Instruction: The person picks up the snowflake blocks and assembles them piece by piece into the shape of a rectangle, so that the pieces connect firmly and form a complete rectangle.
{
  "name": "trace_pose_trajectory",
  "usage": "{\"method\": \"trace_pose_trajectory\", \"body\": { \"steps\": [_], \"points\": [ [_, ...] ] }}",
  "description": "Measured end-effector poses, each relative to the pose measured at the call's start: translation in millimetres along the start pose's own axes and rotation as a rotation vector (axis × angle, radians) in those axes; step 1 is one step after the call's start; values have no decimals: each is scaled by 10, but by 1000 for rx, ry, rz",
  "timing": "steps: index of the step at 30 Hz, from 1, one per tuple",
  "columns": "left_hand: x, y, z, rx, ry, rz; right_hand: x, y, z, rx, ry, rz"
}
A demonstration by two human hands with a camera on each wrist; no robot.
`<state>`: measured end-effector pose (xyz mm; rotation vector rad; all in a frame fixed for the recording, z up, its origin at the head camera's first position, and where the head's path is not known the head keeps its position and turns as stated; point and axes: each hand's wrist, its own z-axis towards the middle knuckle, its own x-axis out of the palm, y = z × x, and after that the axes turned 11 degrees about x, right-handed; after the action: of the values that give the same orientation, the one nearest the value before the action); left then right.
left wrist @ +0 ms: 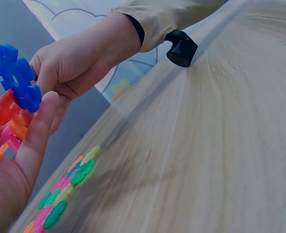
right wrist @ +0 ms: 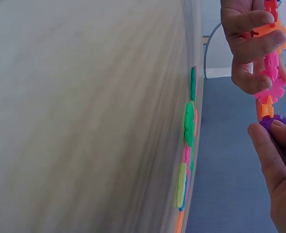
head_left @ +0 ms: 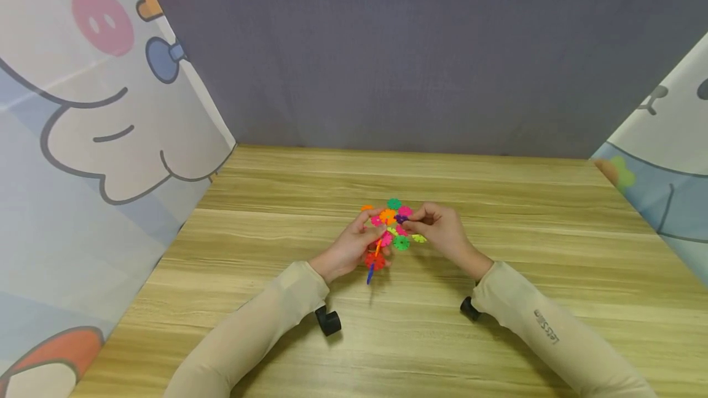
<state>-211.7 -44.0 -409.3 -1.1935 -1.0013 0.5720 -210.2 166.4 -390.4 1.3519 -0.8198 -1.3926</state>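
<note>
My left hand (head_left: 348, 249) grips a chain of interlocking notched plastic discs, raised over the table. A blue disc (left wrist: 18, 77) is at its near end, slotted to a red disc (head_left: 375, 261); orange and pink discs follow between the fingers. Thumb and forefinger of my right hand (head_left: 445, 237) pinch a purple disc (right wrist: 275, 121). It meets an orange disc (right wrist: 266, 109) at the chain's far end, edge to edge in the right wrist view. The left fingers hide part of the chain.
Beneath the hands, several loose discs in green, pink, yellow and orange lie on the wooden table (head_left: 409, 336), among them a green disc (head_left: 401, 242). A grey panel (head_left: 409, 54) stands behind the table, with cartoon-printed cloth (head_left: 127, 140) at the sides.
</note>
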Motion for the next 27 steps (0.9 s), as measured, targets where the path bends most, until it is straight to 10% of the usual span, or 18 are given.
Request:
{"method": "trace_pose_trajectory", "body": {
  "steps": [27],
  "points": [
    [29,9,40,-40,-38,-47,-29,-27,63,-36,19,58]
  ]
}}
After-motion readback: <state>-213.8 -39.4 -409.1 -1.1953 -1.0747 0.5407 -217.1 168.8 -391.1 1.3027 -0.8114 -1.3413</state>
